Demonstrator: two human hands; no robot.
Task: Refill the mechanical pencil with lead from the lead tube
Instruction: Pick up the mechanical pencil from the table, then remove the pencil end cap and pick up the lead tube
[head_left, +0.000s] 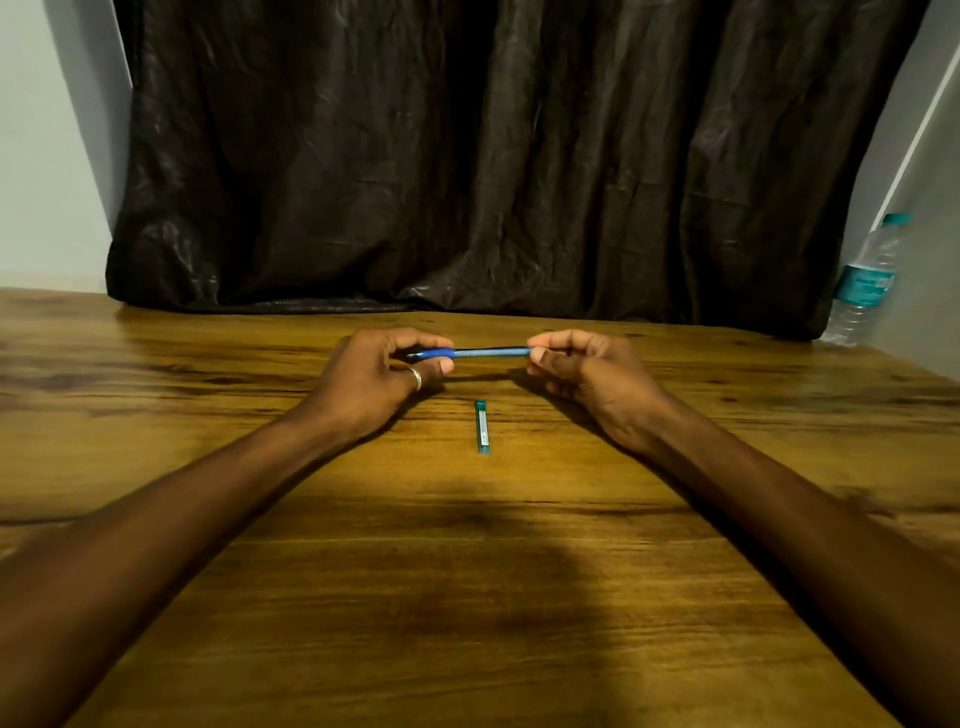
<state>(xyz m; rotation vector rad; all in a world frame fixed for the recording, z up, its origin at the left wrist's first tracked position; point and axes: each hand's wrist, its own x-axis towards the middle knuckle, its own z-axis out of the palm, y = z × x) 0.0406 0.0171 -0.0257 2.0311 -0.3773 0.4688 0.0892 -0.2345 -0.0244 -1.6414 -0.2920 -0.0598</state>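
A blue mechanical pencil (485, 353) is held level above the wooden table (467, 571), lying left to right. My left hand (379, 374), with a ring on one finger, grips its darker blue grip end, where the tip points left. My right hand (587, 371) pinches the other end between thumb and fingertips, hiding the cap. A small green lead tube (482, 426) lies flat on the table just in front of the pencil, between my two wrists, untouched, its length running toward me.
A dark crumpled curtain (493, 156) hangs down to the table's far edge. A clear plastic water bottle (866, 283) with a teal label and cap stands at the far right corner. Pale walls show at both sides.
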